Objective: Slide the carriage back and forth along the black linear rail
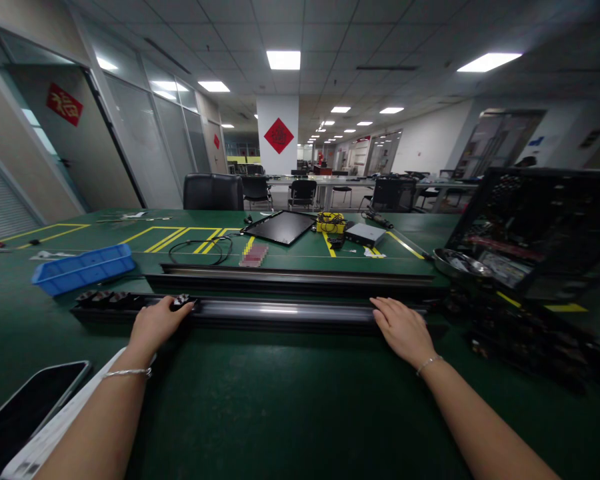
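Long black metal rail: left hand curled over edge, right hand open, flat on top.

This is an open-plan electronics assembly floor in an office-style building. The long workbench is covered with a green anti-static mat, marked out with yellow tape lines. On it lie a long black rail, a blue plastic parts tray and an open computer chassis. Farther off, more workbenches and black chairs run down the room under a tiled ceiling with panel lights. Glass-walled rooms line the left side, and a red diamond paper decoration hangs on a white pillar.
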